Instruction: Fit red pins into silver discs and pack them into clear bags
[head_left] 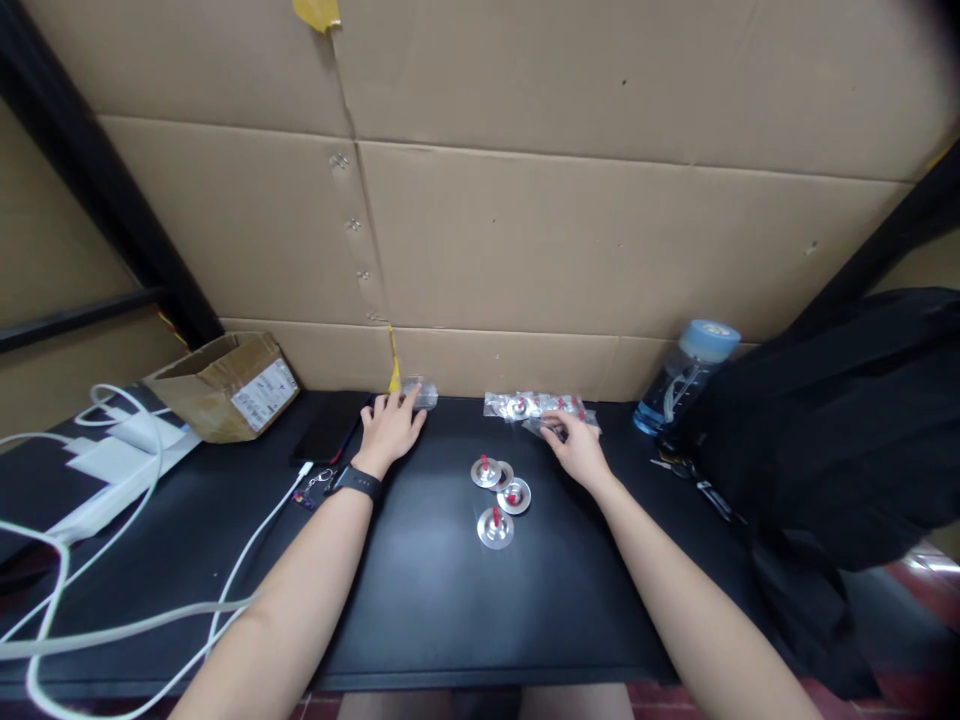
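Observation:
My left hand (390, 430) lies with fingers spread at the back of the black table, its fingertips on a clear plastic bag (426, 393). My right hand (576, 445) has its thumb and fingers bent together on the edge of a clear plastic packet (534, 425). Behind that hand is a row of clear packets (499, 405) with small silver cymbals inside. Between my forearms lie several loose finger cymbals (496, 528), silver domed discs with red loops. Two or more of them overlap. My fingers partly hide both the bag and the packet.
At left stand an open cardboard box (225, 385), a black phone (324, 430), keyrings (311, 490) and white cables (150, 630). On the right are a blue-lidded bottle (686, 375), keys (679, 465) and a black backpack (832, 430). A cardboard wall (525, 240) closes the back.

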